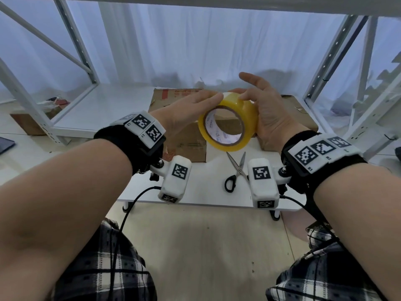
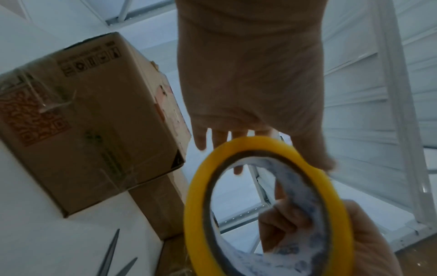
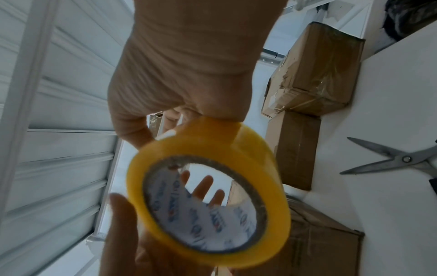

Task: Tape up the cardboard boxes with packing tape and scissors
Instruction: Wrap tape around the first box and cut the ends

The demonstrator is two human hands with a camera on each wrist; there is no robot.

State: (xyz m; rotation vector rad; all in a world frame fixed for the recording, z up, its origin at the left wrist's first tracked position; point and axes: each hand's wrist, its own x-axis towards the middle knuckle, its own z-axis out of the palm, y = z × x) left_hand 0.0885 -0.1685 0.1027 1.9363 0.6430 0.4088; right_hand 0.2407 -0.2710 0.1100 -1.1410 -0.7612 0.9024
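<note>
Right hand grips the yellow packing tape roll, left hand fingers flat on its rim; scissors lie open below on the table.

Black wristbands, white tagged cameras

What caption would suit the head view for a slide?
Right hand grips a yellow packing tape roll, left hand fingertips touching it, above open scissors and cardboard boxes.
</note>
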